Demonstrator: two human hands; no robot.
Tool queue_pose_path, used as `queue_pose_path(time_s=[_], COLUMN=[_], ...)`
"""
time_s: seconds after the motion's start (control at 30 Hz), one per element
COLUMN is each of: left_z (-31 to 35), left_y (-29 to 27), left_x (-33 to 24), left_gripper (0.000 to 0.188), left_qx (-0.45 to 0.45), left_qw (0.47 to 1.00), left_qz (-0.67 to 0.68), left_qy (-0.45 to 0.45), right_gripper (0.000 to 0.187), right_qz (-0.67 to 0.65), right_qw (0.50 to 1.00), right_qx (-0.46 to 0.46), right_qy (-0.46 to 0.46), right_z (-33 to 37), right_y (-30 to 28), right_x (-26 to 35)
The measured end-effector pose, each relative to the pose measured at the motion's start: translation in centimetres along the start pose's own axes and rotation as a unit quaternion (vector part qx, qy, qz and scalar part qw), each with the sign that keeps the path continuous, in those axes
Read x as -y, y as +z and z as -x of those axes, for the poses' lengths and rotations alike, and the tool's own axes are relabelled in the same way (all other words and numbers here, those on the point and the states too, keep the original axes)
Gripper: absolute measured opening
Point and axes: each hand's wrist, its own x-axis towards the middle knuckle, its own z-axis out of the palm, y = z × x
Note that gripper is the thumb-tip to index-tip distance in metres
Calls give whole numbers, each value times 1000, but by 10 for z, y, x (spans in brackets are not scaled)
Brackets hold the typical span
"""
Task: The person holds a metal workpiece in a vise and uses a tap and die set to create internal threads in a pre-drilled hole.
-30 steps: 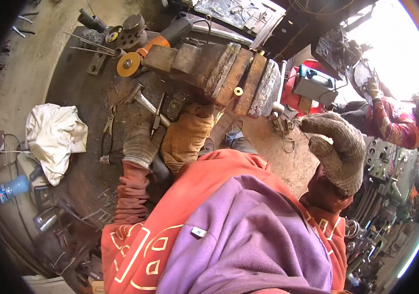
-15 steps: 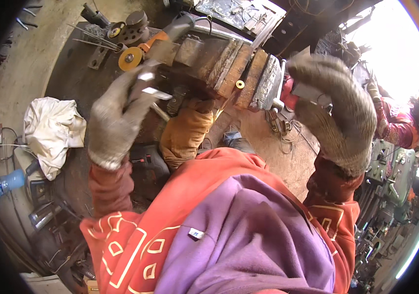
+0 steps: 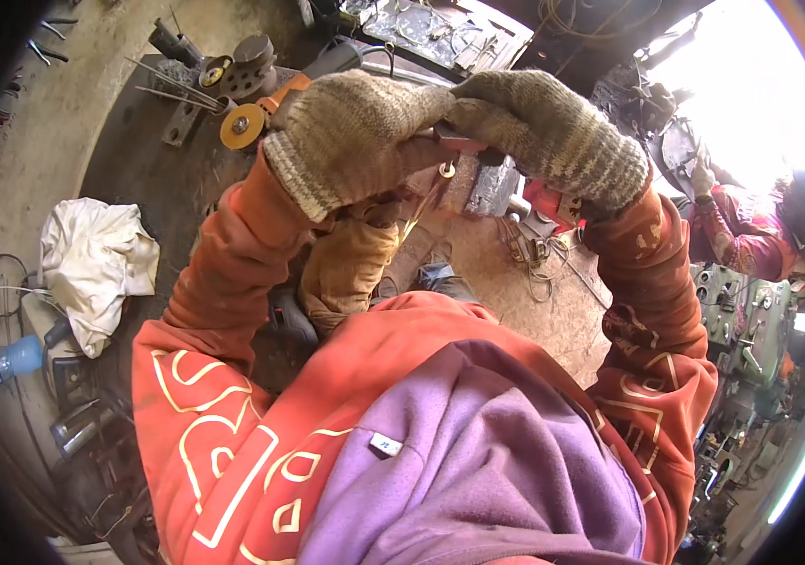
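My left hand (image 3: 355, 141) and my right hand (image 3: 553, 137), both in knitted grey-brown gloves, meet above the bench. Their fingers are closed and bent away from me, with the fingertips hidden. A small reddish flat piece (image 3: 459, 141) shows between them; I cannot make out what it is or which hand grips it. Just below lies a small brass-coloured ring (image 3: 447, 170). The block-like grey end (image 3: 492, 188) of the bench piece sticks out under my right hand. Beside my left glove rests an angle grinder with a yellow disc (image 3: 242, 125).
At the left lie a white cloth (image 3: 96, 264) and a blue plastic bottle (image 3: 11, 361). Metal rods (image 3: 176, 94) and a round drilled metal part (image 3: 252, 68) stand at the back left. Another person's sleeve (image 3: 751, 231) shows at the right, above a green machine (image 3: 760, 320).
My hands have come from far apart to together over the bench. The shiny metal pieces seen in my left hand are now hidden from view.
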Motion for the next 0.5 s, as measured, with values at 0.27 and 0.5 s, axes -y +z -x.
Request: queue_pose_path(time_s=[0.27,0.5], left_z=[0,-7], left_y=[-10,26], left_x=[-8,31], left_gripper=[33,16], left_qx=[-3,-69], left_qw=[996,949], left_qz=[84,253], left_qy=[22,-176], right_gripper=[30,35], right_qz=[-176,-295], right_qw=[982,936], right_qx=[49,10], right_qy=[45,192], right_z=[9,21], right_y=[8,24], right_x=[-19,14])
